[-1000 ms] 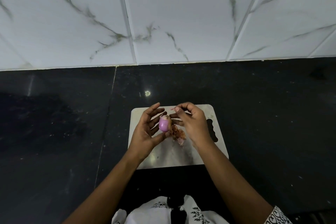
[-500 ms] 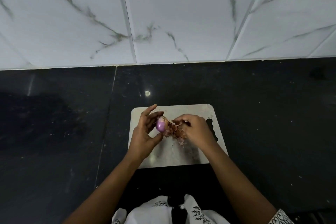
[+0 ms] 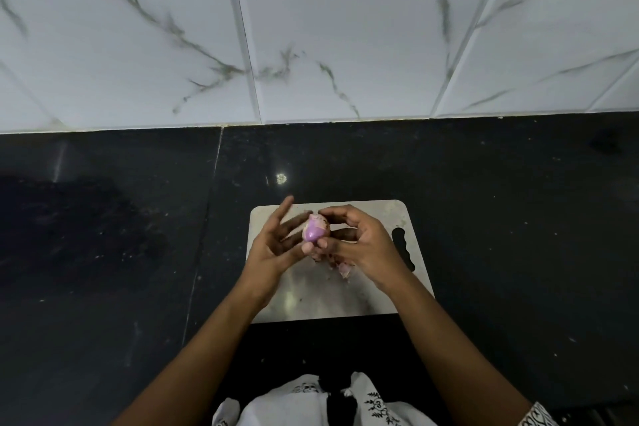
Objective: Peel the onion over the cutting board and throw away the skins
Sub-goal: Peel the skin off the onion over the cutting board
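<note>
A small purple onion [image 3: 314, 231], mostly bare with a scrap of papery skin at its top, is held above the pale cutting board [image 3: 377, 297]. My left hand [image 3: 273, 249] steadies it with thumb and spread fingers. My right hand [image 3: 363, 245] curls around it from the right, index finger over the top and thumb at the bottom. Loose reddish skins [image 3: 340, 266] lie on the board just under my right hand, partly hidden by it.
The board has a wavy handle slot [image 3: 404, 247] on its right side. It lies on a black stone counter [image 3: 511, 218] that meets a white marble-tiled wall [image 3: 328, 45]. My white patterned garment [image 3: 311, 405] shows at the bottom edge.
A strip of skin pulled off by my right hand has dropped onto the board. My right hand has come back up onto the onion, and the onion has turned in my fingers.
</note>
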